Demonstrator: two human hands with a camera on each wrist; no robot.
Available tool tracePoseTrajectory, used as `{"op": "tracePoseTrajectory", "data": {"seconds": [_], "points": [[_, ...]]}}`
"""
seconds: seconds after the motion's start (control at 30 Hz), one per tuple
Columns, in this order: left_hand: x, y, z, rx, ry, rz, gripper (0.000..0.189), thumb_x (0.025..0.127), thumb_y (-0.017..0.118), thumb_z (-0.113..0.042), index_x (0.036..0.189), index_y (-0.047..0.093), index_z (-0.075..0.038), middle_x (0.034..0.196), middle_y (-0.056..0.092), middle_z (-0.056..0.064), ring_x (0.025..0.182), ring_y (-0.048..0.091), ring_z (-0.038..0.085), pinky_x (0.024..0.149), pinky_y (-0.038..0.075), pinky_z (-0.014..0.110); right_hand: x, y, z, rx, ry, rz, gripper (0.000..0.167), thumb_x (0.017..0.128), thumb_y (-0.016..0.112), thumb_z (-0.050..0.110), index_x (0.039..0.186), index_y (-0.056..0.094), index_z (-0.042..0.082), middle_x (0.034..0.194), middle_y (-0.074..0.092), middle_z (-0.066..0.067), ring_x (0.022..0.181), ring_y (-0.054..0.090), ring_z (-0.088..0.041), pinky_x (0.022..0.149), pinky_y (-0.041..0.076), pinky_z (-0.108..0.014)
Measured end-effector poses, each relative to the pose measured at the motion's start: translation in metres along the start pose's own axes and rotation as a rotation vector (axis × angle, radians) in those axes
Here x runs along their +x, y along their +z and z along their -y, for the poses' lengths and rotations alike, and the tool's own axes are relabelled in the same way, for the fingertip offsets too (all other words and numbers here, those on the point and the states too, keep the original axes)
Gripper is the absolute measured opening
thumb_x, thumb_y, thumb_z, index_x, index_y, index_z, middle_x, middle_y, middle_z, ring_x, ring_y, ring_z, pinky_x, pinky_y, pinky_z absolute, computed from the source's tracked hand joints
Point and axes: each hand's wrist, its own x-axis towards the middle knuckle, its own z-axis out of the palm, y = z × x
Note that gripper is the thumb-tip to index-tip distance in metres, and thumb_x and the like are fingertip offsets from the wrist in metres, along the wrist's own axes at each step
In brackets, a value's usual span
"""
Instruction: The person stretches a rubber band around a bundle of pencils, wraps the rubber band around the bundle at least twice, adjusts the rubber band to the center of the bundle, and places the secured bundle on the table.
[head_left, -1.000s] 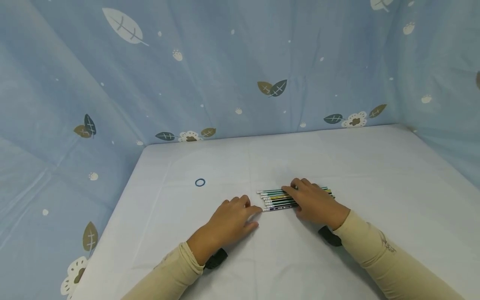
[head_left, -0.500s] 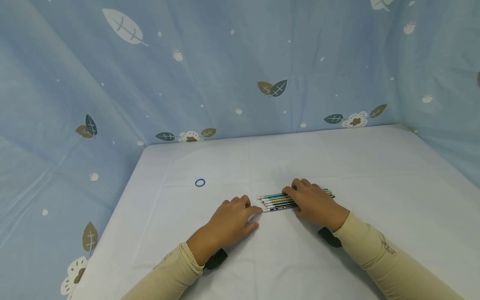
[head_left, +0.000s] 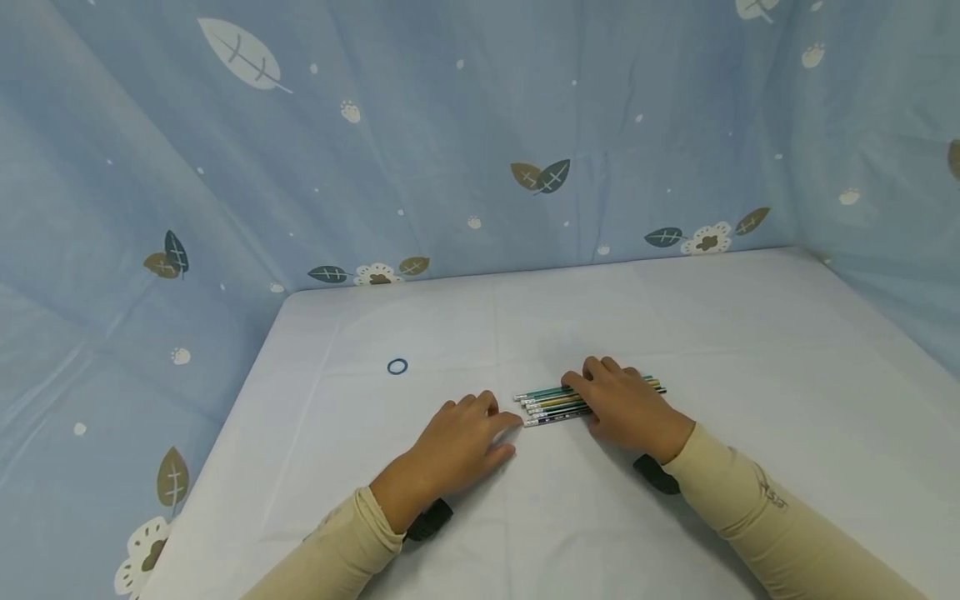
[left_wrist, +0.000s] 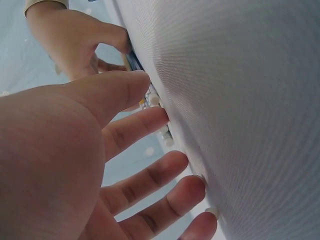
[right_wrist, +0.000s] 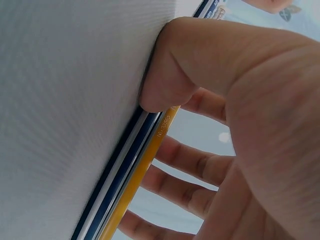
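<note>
Visibly, the pencils (head_left: 553, 404) have just been drawn closer together: the rubber ends on the far side have been brought nearer to the others, and a narrower spread is now shown. From this, the gathering can be judged further along, though the ends are left staggered rather than level. The bundle is laid around the middle of the table (head_left: 712, 333), well in from its far and left edges, with the rubber ends turned toward the left edge.

By the right hand (head_left: 626, 406) the pencils are gripped from above, the thumb (right_wrist: 160, 85) bent against the near side and the fingers (right_wrist: 185, 157) reached over to the far side. By the left hand (head_left: 461, 437) nothing is held; its fingers are loosely spread, with the index fingertip placed at the nearest pencil's end, whether touching or just beside it cannot be told.

Compared with a second ago, both hands are kept in nearly the same places, and the blue ring (head_left: 397, 373), lying toward the far left corner, has been left undisturbed.
</note>
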Motion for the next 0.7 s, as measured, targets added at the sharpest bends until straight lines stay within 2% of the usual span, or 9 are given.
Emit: {"op": "tracePoseTrajectory", "data": {"seconds": [0.7], "points": [[-0.0001,0.0003,0.0006,-0.006,-0.002,0.005,0.034,0.095,0.068,-0.04,0.127,0.068,-0.027,0.11,0.062,0.001,0.093,0.059,0.017,0.074,0.048,0.035,0.0,-0.0021,0.0028,0.004,0.008,-0.011,0.051,0.072,0.082,0.001,0.117,0.06,0.013,0.1,0.058,-0.007,0.089,0.056,-0.024,0.071,0.053,-0.044]]}}
